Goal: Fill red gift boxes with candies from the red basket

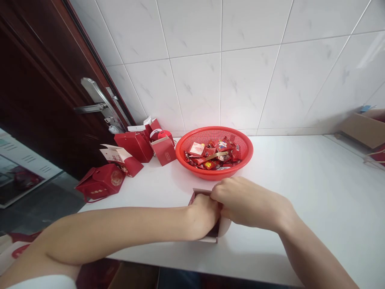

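A small open gift box (225, 227) with dark red outside and pale flaps stands on the white table, near its front edge. My left hand (205, 214) reaches down into the box from the left; its fingers are hidden inside. At the far right rim, my right hand (240, 198) is closed, with its fingers pinching the box's edge. Just behind the box sits a red plastic basket (184, 163) holding many red-wrapped sweets (210, 164). A tan strip (221, 153) lies across the sweets.
Several red gift boxes (134, 146) stand on the table (288, 168) at the left, near a dark door (39, 72) with a metal handle (93, 107). A cardboard box (362, 128) sits at the far right. A tiled wall (195, 88) rises behind.
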Available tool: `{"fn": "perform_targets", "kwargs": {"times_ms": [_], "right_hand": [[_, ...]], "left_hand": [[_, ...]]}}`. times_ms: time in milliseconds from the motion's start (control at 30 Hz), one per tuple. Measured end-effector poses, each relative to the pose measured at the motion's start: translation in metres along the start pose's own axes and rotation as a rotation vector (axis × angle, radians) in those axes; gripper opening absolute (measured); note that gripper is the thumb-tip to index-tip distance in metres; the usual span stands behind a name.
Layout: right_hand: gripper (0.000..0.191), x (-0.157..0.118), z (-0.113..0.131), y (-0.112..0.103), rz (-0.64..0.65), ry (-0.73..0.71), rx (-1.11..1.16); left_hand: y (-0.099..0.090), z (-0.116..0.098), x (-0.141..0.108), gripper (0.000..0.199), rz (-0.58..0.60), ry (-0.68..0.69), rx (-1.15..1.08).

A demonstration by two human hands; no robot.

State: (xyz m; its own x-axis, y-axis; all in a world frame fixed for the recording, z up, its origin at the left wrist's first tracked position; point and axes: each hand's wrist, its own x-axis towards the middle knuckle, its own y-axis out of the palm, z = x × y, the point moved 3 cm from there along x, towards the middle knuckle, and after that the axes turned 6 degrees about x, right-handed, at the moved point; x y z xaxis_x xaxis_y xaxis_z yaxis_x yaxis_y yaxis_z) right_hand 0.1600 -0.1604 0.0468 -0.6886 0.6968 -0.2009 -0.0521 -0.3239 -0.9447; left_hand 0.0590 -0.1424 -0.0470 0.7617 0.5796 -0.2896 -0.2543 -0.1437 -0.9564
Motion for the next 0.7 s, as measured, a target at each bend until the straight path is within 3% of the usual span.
{"fn": "perform_targets", "kwargs": {"times_ms": [133,333,533,600,700], "right_hand": [[0.022,0.000,-0.003,0.001,-0.017,0.025,0.033],[0.022,0.001,-0.007,0.004,-0.024,0.049,0.023],[0.019,0.002,-0.004,0.003,0.015,0.022,0.054],[0.018,0.002,-0.004,0.002,0.030,0.027,0.052],[0.018,0.002,-0.004,0.002,0.030,0.013,0.051]], "left_hand": [[-0.013,0.005,-0.004,0.021,0.133,-0.078,0.159],[-0.048,0.010,-0.023,0.014,0.079,0.117,0.023],[-0.048,0.011,-0.028,0.023,0.443,0.280,0.050],[-0.046,0.012,-0.027,0.028,0.429,0.254,0.036],[-0.046,0.014,-0.025,0.038,0.307,0.172,-0.008]]}}
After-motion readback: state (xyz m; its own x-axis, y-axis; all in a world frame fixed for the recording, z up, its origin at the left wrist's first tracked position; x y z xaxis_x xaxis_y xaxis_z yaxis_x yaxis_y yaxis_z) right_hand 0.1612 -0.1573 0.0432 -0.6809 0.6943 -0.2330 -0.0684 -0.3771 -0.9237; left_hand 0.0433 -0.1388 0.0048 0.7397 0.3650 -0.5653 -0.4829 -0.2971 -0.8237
